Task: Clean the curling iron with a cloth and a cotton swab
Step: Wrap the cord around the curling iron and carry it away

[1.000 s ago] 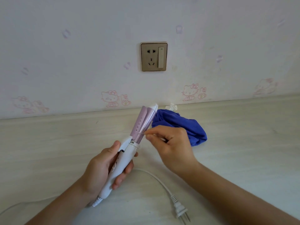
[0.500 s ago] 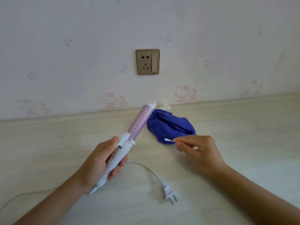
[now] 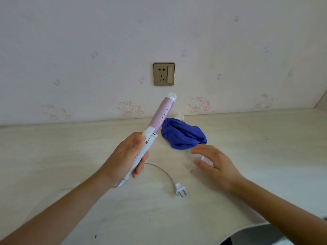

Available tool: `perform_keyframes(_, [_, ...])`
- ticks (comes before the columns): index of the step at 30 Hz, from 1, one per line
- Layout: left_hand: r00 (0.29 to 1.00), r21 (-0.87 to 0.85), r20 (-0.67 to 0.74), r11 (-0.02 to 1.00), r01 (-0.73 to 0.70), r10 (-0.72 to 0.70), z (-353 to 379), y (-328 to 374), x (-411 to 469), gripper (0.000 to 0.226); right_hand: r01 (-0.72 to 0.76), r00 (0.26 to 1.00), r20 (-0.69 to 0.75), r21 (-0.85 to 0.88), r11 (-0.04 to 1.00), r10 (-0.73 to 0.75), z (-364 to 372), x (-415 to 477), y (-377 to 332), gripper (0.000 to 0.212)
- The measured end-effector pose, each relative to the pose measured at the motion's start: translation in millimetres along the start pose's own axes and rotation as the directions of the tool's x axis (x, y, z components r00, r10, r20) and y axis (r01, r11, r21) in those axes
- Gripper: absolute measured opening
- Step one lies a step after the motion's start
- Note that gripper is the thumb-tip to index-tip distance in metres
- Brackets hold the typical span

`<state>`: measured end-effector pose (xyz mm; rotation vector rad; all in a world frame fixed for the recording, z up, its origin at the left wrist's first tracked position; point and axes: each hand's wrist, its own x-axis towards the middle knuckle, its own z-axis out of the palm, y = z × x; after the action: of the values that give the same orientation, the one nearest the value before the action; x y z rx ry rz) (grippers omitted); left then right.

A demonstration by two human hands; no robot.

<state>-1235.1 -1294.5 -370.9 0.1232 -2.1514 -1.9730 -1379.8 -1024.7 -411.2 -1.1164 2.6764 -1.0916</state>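
L hand (image 3: pixel 126 154) grips white handle of lilac-barrelled curling iron (image 3: pixel 155 129), barrel tilted up-right, above pale wood-grain tabletop (image 3: pixel 53 156). R hand (image 3: pixel 215 164) open, fingers spread, blurred, near crumpled blue cloth (image 3: pixel 183 135) on table. White plug (image 3: pixel 179 190) lies unplugged btwn hands. Swab not discernible.
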Motion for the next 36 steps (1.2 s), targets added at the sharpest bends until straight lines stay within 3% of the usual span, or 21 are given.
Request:
perform_keyframes(1, [1.000, -0.018, -0.004, 1.000, -0.012, 0.012, 2, 4, -1, 0.064, -0.006, 1.000, -0.021, 0.112, 0.994, 0.008, 5, -2, -18, 0.031])
perform_keyframes(3, [0.999, -0.052, -0.026, 0.998, -0.043, 0.042, 7, 14, -2, 0.063, -0.045, 0.996, 0.083, 0.360, 0.932, 0.017, 21, -5, -63, 0.044])
perform_keyframes(6, [0.989, -0.060, -0.063, 0.988, -0.141, 0.137, 13, 34, -2, 0.053, -0.151, 0.950, 0.301, 0.676, 0.721, -0.083, 53, 1, -126, 0.061])
perform_keyframes(8, [0.981, -0.058, -0.077, 0.982, -0.180, 0.176, 12, 49, -3, 0.051, -0.217, 0.919, 0.361, 0.797, 0.564, -0.156, 67, 3, -160, 0.051])
perform_keyframes(9, [0.979, -0.045, -0.078, 0.981, -0.190, 0.186, 10, 56, -4, 0.051, -0.220, 0.907, 0.372, 0.815, 0.535, -0.195, 72, 3, -171, 0.040])
perform_keyframes(11, [0.976, -0.003, -0.067, 0.979, -0.206, 0.205, 1, 67, -9, 0.049, -0.184, 0.899, 0.366, 0.814, 0.552, -0.240, 78, 2, -184, 0.015])
perform_keyframes(13, [0.974, 0.023, -0.056, 0.975, -0.220, 0.221, -9, 73, -17, 0.045, -0.171, 0.901, 0.368, 0.790, 0.589, -0.230, 76, 2, -187, 0.007])
perform_keyframes(18, [0.967, 0.101, -0.099, 0.969, -0.226, 0.236, -28, 83, -31, 0.036, -0.046, 0.891, 0.397, 0.562, 0.826, -0.220, 57, 1, -184, 0.018])
perform_keyframes(21, [0.963, 0.277, -0.087, 0.935, -0.222, 0.254, -41, 92, -36, 0.036, 0.071, 0.917, 0.332, 0.410, 0.909, -0.222, 35, 2, -178, 0.031])
perform_keyframes(28, [0.984, 0.564, 0.083, 0.807, -0.177, 0.158, -36, 76, -50, 0.040, 0.147, 0.961, 0.191, 0.253, 0.956, -0.199, -18, 11, -166, 0.017])
perform_keyframes(32, [0.977, 0.705, 0.166, 0.677, -0.211, 0.132, -27, 68, -55, 0.057, 0.190, 0.974, 0.091, 0.154, 0.970, -0.206, -40, 22, -163, 0.019])
perform_keyframes(36, [0.983, 0.769, 0.158, 0.613, -0.183, 0.094, -31, 68, -57, 0.045, 0.241, 0.967, 0.061, 0.111, 0.964, -0.249, -57, 25, -156, 0.013])
